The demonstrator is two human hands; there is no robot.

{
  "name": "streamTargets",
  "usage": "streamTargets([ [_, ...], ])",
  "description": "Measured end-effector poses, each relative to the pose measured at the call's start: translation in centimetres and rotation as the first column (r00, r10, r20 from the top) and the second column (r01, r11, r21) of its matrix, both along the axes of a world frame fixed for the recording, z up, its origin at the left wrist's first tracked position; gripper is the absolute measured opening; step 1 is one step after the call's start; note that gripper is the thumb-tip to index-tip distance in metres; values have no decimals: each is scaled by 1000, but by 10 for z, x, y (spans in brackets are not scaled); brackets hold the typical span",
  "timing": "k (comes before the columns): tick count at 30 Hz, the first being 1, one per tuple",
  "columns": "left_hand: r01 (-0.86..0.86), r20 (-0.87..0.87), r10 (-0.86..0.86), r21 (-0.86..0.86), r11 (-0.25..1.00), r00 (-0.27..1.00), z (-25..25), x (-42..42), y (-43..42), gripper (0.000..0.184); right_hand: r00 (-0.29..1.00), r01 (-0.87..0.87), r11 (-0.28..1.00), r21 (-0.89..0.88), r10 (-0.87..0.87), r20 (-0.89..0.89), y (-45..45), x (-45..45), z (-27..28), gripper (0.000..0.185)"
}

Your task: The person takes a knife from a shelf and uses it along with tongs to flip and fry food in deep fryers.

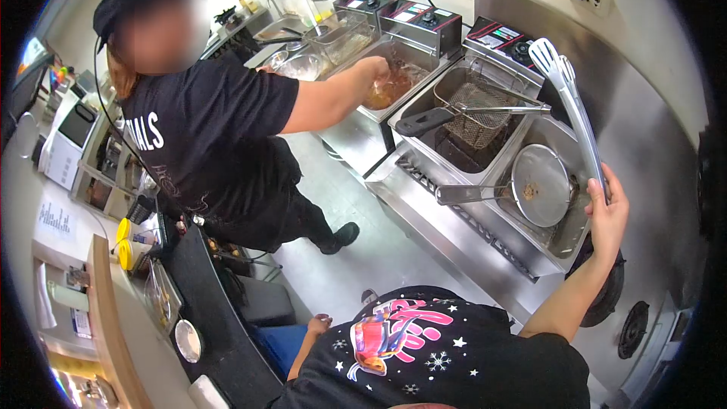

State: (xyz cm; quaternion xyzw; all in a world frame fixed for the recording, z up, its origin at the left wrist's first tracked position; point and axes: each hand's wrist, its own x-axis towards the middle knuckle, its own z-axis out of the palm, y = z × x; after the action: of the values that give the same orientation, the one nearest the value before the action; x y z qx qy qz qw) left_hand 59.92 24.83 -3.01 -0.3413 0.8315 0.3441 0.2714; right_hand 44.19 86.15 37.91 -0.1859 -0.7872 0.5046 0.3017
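My right hand (608, 208) is closed around the handles of metal tongs (579, 117), which point up and to the left. Beneath the tongs, a round metal strainer (541, 185) with crumbs in it lies over the right fryer basin (564, 246). In the middle fryer sits a wire basket (475, 110) with a black handle (425, 122). My left hand (320, 324) hangs low beside my body, its fingers curled and nothing visible in them.
A co-worker (219, 121) in black stands at the left, one hand (372, 70) over the left fryer (405, 79). Black burners (633, 329) are at the lower right. A dark counter (204, 295) with a white dish (188, 341) runs along the lower left.
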Motion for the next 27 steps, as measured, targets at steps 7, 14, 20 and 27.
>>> streamTargets([
  [7, -182, -38, 193, 194, 964, 981, 17, -3, 30, 37, 1000, -31, 999, 38, 31, -3, -3, -2, 1, 40],
  [14, -97, 15, 96, 56, 994, 995, 14, 9, 25, 36, 1000, -30, 999, 28, 30, -9, -4, -1, 1, 42],
  [20, -103, 15, 103, 29, 994, 995, 11, 17, 18, 36, 1000, -22, 998, 50, 23, -5, -4, 2, 0, 42],
  [27, -145, 21, 143, 83, 986, 989, 21, 3, 30, 34, 1000, -9, 999, 47, 8, 23, -5, 6, 4, 42],
])
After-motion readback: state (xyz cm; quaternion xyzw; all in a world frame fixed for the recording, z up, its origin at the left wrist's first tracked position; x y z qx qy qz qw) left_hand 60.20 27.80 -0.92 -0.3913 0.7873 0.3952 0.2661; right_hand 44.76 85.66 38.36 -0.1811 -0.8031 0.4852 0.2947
